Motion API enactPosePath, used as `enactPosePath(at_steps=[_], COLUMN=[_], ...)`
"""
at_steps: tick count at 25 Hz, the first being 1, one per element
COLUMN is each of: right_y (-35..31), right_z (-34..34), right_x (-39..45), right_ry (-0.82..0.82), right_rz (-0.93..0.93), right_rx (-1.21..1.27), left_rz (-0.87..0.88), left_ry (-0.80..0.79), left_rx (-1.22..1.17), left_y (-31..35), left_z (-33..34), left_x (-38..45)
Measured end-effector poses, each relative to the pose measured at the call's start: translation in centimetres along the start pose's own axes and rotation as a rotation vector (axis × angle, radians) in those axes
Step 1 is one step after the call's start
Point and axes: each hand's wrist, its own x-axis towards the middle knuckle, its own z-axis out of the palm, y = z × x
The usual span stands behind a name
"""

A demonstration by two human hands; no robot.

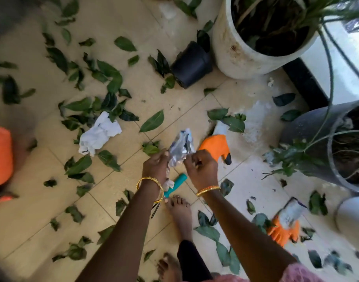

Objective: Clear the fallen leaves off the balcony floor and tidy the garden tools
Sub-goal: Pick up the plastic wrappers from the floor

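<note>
Gold bangles circle both wrists of a person standing barefoot on the beige tiled floor. The left hand and the right hand each pinch one side of a crumpled silvery plastic wrapper, held between them above the tiles. Directly below the hands, touching the toes of one foot, lies a garden tool with a teal handle; its working end is hidden behind the left wrist. An orange work glove lies just beyond the right hand, and a second orange glove lies to the right of the right forearm. Green fallen leaves are scattered across the floor on all sides of the hands. A crumpled white paper lies beyond the left hand. Farther off, a small black pot lies tipped beside a large white planter, and a grey planter stands at right.
</note>
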Motion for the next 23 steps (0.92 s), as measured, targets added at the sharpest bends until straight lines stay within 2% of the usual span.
enactPosePath(at_steps=[2,5,11,14,18,20,23], right_y=[-1.3,-4.1,-10.8,-12.0,-13.0,-13.3,-14.5], right_z=[0.5,0.6,0.8,2.4,6.0,8.0,11.3], right_x=[-2.7,-4.5,-3.2,-3.1,-4.0,-4.7,-6.0], right_ry=[-0.07,-0.176,-0.402,-0.457,-0.504,-0.552,-0.729], right_rz=[0.084,0.328,0.83,0.998,1.023,0.896,0.688], right_rx=[0.04,0.144,0.527,0.668,0.587,0.392,0.088], left_rz=[0.005,-0.022,-0.114,-0.145,-0.174,-0.155,-0.14], left_ry=[-0.015,-0.003,0.118,0.151,0.2,0.211,0.212], left_rx=[0.09,0.287,0.16,0.065,-0.158,-0.21,-0.096], left_y=[-0.5,-1.6,-1.2,-0.5,-0.9,-1.3,-2.1], left_z=[-0.6,-1.9,-5.1,-6.8,-9.5,-11.6,-16.5], left_x=[-1.3,-3.4,-5.3,-5.4,-4.3,-3.4,-2.7])
